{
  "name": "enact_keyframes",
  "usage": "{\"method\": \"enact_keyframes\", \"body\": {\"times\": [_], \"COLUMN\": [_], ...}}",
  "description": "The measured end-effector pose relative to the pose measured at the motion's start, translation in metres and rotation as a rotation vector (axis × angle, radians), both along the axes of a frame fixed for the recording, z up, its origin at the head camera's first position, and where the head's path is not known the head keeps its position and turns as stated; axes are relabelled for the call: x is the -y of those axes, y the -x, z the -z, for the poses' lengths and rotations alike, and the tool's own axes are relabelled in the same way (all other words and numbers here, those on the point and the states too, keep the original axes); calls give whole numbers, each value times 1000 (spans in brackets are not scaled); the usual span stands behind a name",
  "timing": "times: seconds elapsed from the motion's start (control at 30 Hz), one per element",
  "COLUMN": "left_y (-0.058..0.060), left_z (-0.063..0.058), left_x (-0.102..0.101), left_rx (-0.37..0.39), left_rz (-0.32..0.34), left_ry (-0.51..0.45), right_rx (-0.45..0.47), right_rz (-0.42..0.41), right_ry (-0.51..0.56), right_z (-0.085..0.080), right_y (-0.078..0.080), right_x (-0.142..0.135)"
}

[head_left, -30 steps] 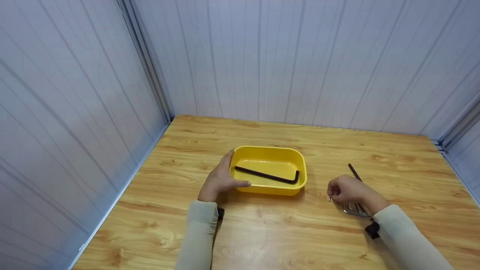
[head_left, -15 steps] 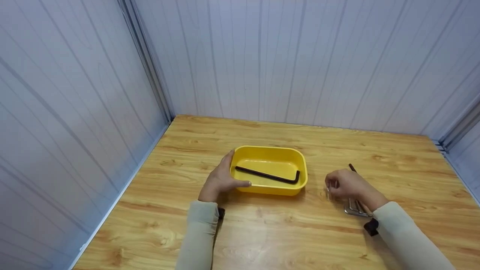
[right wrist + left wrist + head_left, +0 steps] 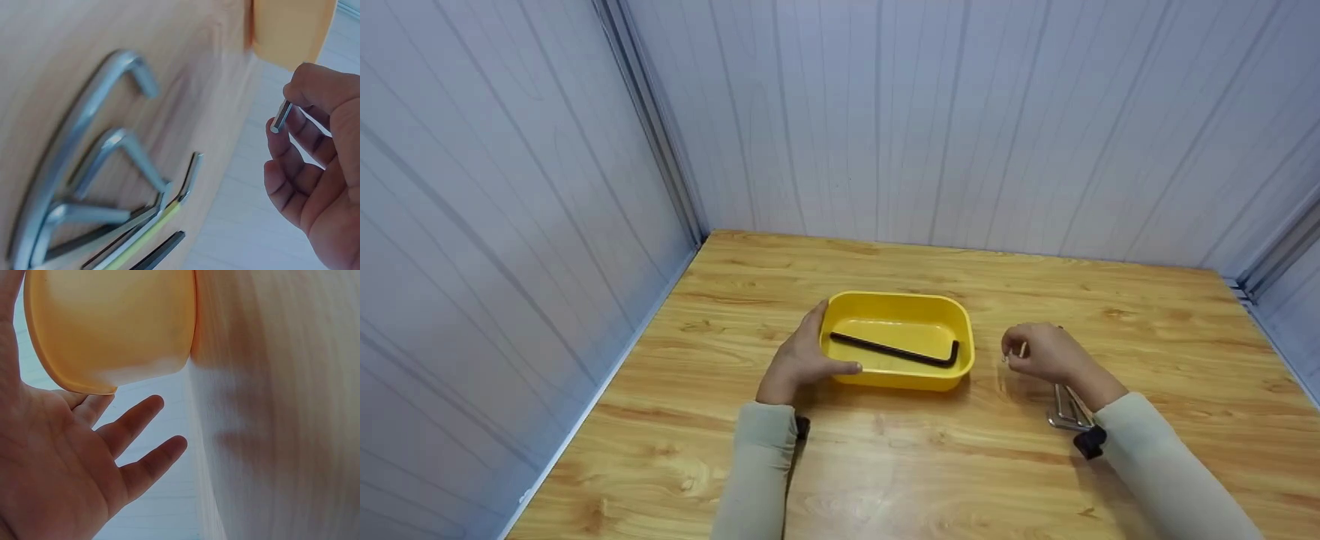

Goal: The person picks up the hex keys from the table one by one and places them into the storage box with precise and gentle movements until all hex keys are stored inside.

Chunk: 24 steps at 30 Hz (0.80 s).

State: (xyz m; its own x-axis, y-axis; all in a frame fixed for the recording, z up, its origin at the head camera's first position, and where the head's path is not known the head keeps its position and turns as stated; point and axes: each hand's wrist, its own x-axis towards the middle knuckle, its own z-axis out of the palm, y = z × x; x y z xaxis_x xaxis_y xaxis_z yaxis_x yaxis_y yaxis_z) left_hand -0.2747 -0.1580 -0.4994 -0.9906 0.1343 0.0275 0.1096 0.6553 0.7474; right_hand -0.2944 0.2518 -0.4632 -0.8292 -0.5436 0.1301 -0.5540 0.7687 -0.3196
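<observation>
At the left end of a yellow plastic bin (image 3: 904, 381), my left hand (image 3: 801, 358) grips the wall, thumb over the near rim. In the left wrist view two fingers (image 3: 152, 467) stick out straight, apart from the bin. A black hex key (image 3: 894, 350) lies inside the bin. My right hand (image 3: 1046, 351), raised over the table right of the bin, pinches a small silver hex key (image 3: 282, 116) between thumb and fingertips. Most of that key is hidden by the fingers. Below this hand, several hex keys (image 3: 67, 135) lie together, silver and dark, one with a yellow-green stretch.
The wood-grain table (image 3: 885, 472) meets pale panelled walls (image 3: 840, 120) at the back and left. A dark hex key's tip shows just behind my right hand. Black wrist cameras (image 3: 1089, 442) sit at both cuffs.
My right hand has lifted and moved slightly left and away from me, carrying the small hex key off the table. The left hand and the bin have stayed put.
</observation>
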Motion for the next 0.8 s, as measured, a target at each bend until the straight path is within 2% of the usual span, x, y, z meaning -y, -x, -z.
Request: {"method": "enact_keyframes", "body": {"times": [0.3, 0.8], "left_y": [1, 0], "left_z": [0, 0], "left_x": [0, 0], "left_rx": [-1, -4], "left_rz": [-5, -7], "left_ry": [-6, -12], "right_rx": [-18, -30], "right_rz": [17, -53], "right_ry": [31, 130], "right_z": [-9, -20], "right_y": [5, 11], "right_x": [25, 70]}}
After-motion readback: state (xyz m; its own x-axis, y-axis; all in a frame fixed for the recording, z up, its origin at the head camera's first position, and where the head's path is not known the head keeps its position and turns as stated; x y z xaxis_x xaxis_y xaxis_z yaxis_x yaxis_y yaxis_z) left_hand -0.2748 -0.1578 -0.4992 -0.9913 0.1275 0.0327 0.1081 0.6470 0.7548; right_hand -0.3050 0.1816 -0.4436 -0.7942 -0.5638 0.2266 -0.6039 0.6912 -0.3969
